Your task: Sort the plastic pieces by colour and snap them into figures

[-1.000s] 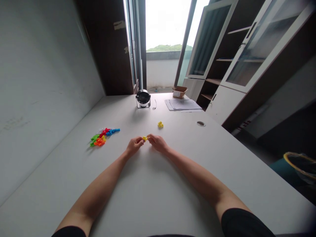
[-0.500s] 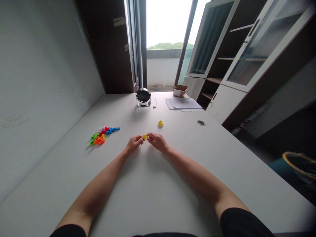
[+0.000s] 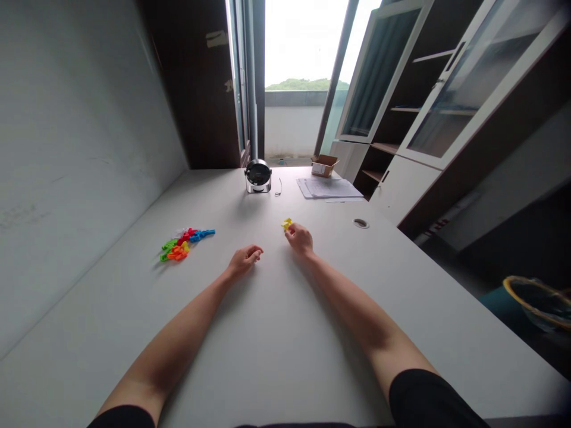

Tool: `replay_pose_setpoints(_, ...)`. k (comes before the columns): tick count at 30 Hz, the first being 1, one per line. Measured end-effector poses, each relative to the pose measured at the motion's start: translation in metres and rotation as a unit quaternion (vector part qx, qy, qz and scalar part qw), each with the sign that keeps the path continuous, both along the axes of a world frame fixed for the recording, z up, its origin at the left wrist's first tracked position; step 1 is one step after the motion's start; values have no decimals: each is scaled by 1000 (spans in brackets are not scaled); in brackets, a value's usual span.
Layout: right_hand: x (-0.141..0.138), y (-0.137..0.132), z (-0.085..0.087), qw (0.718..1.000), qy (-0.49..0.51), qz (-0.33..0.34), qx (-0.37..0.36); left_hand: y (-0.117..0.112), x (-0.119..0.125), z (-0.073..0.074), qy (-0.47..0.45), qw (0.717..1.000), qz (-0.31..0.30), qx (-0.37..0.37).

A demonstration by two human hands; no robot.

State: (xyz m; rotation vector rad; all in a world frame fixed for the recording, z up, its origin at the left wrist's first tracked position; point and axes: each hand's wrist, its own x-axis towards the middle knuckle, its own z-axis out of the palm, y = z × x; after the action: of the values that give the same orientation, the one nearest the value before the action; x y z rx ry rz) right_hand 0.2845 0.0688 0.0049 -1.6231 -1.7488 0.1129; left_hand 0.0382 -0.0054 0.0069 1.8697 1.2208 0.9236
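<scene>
My right hand (image 3: pixel 300 239) is stretched forward over the white desk (image 3: pixel 276 333), its fingers pinched on a small yellow plastic piece (image 3: pixel 286 224). Whether a second yellow piece lies right beside it I cannot tell. Resting on the desk closer to me, my left hand (image 3: pixel 244 259) has its fingers curled in and nothing visible in them. A pile of coloured plastic pieces (image 3: pixel 184 242), green, orange, red and blue, lies to the left of my left hand.
A small round desk fan (image 3: pixel 258 175) stands at the far end, with a stack of papers (image 3: pixel 329 188) and a little cardboard box (image 3: pixel 324 165) to its right. A cable hole (image 3: pixel 360 223) sits right of my right hand. Glass-door cabinets line the right side.
Both hands held the yellow piece together at the middle. Now my right hand has carried it forward and right, while my left hand has let go and stays put.
</scene>
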Motion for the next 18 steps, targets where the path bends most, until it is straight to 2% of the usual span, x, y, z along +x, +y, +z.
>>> replay_pose_setpoints(3, 12, 16, -6, 998, 1, -55, -40, 0, -1, 2, 44, 999, -5, 20)
replay_pose_setpoints(8, 16, 30, -13, 993, 3, -89, -81, -4, 0, 4, 69, 997, -3, 34)
replay_pose_setpoints(18, 21, 35, -20, 990, -30, -117, -76, -10, 6, 10, 99, 994, -4, 40)
